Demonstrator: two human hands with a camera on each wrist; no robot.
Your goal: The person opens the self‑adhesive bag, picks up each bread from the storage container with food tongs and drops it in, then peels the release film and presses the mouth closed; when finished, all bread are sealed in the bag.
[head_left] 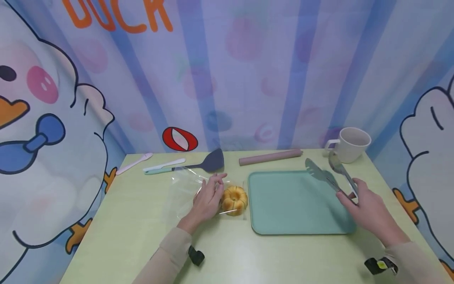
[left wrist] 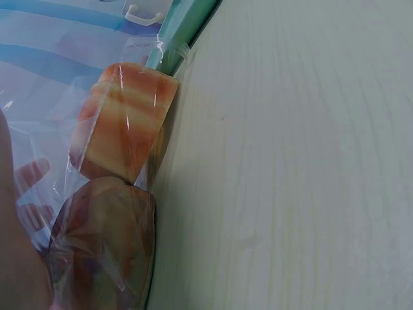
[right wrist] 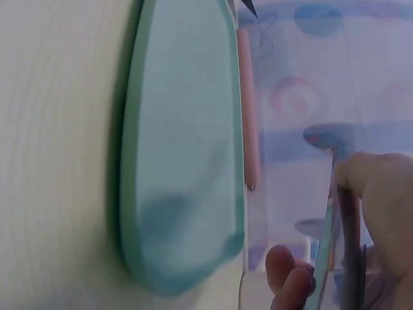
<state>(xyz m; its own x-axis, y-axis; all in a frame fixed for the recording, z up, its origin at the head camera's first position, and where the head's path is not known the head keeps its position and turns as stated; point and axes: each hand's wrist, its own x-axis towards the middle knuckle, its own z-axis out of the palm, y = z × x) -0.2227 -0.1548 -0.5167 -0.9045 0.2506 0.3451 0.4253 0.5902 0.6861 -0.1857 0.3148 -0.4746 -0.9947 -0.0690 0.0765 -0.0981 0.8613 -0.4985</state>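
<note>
A clear plastic bag (head_left: 181, 197) lies left of the green tray, with a round, ridged golden bread (head_left: 235, 200) at its right end. My left hand (head_left: 207, 197) rests over the bag's middle, its fingers loosely bent and partly hiding more bread. Through the plastic in the left wrist view, two bread pieces show, one browned (left wrist: 126, 123) and one darker (left wrist: 103, 245), beside my left hand (left wrist: 22, 252). My right hand (head_left: 370, 213) grips metal tongs (head_left: 328, 181) above the tray's right side, their two ends spread apart. In the right wrist view my right hand (right wrist: 387, 213) holds the tongs' arms (right wrist: 350, 245).
The green tray (head_left: 298, 203) lies at centre right. Behind it are a pink rolling pin (head_left: 270, 157) and a white mug (head_left: 351, 145). At the back left lie a dark-headed spatula (head_left: 213, 161), a white utensil (head_left: 166, 163) and a pink one (head_left: 134, 163). A patterned curtain stands behind.
</note>
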